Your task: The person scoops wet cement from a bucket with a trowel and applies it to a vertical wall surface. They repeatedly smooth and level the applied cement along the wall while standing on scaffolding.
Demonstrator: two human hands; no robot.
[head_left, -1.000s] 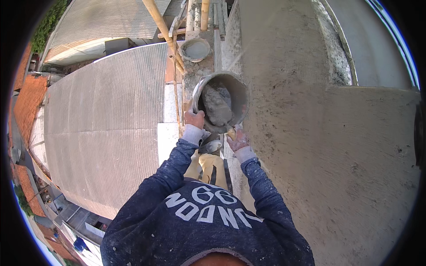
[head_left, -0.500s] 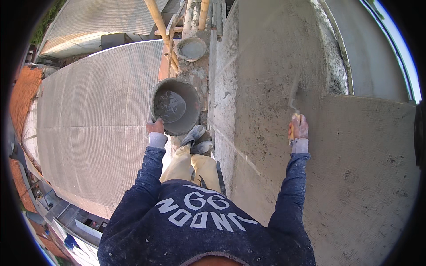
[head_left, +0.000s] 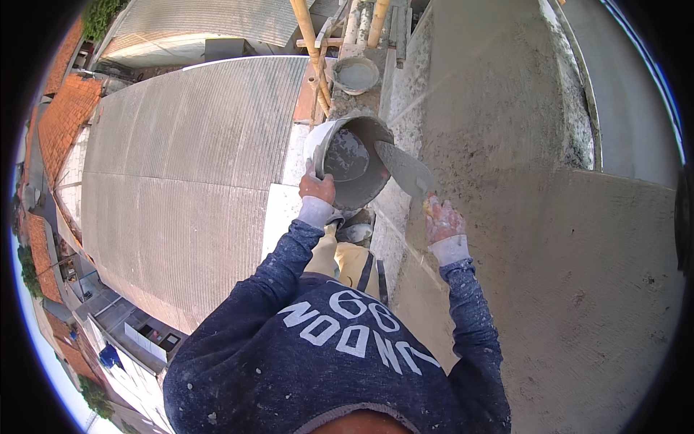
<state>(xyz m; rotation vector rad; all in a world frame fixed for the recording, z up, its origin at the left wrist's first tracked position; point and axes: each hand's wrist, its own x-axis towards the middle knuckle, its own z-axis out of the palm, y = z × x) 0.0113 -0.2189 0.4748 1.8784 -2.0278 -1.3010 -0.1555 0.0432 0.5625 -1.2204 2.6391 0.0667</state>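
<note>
My left hand (head_left: 317,189) grips the rim of a round bucket (head_left: 372,189), which is tilted in front of me above my feet. Grey wet mortar (head_left: 345,155) lies in its bottom. A trowel (head_left: 405,168) coated in mortar is in my right hand (head_left: 443,219), its fingers closed round the handle. The blade's tip reaches the bucket's right rim; whether they touch I cannot tell. To the right rises a wall (head_left: 506,217) with a grey plaster coat, smooth in parts and rough or pitted in others.
A second, smaller basin (head_left: 356,74) with grey contents sits farther along the narrow walkway. Bamboo poles (head_left: 306,32) stand beside it. Left of the walkway, a corrugated roof (head_left: 195,181) lies lower down, with orange tiled roofs (head_left: 69,130) beyond.
My right hand has brought the trowel from the wall leftward to the bucket's rim. My left hand has tipped the bucket toward the wall. The whole view has shifted a little.
</note>
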